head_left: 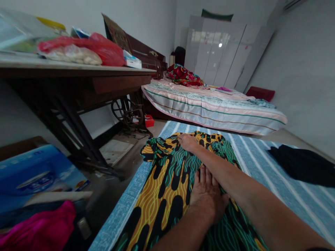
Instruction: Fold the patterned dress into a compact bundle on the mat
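A yellow, black and green patterned dress [167, 188] lies spread on a blue-and-white striped sheet [251, 160], its gathered top end farthest from me. My left hand [208, 193] rests flat on the middle of the dress, fingers stretched forward and thumb out to the right. Crossing beyond it, my right hand [188, 143] is closed at the bunched upper part of the dress, fingers curled on the cloth. The lower end of the dress runs out of the frame.
Black cloth [300, 165] lies on the sheet at right. To the left stands a sewing machine table [115, 82] with a red plastic bag [110, 52] on top. Below are a blue box [39, 177] and pink cloth [42, 226]. A bed [209, 108] stands beyond.
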Demonstrator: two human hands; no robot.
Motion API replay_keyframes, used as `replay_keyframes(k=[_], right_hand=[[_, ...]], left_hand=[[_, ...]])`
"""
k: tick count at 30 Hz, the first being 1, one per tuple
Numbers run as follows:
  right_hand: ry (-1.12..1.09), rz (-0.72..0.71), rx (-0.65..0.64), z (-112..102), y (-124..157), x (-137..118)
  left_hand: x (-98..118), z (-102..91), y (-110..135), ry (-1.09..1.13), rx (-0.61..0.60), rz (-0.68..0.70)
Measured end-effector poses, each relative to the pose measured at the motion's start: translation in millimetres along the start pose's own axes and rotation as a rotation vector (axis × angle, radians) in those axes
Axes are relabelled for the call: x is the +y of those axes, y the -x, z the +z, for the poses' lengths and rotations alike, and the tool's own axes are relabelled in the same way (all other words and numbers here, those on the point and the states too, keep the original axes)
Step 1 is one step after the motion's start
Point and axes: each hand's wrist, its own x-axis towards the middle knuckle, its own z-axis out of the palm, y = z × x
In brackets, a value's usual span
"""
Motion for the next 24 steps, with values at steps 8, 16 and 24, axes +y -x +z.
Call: replay_keyframes(k=[8, 16, 24], right_hand=[[-0.069, -0.018, -0.014, -9, 11, -1], [-0.088, -0.023, 0.013, -40, 64, 6], [-0.161, -0.049, 0.030, -62, 127, 9]], left_hand=[[0, -0.4, -3, -0.042, -0.001, 0.001], [-6, 3.1, -1, -0.089, 0.052, 0.017], [-8, -11.2, -5, 0.100, 0.207, 0.009]])
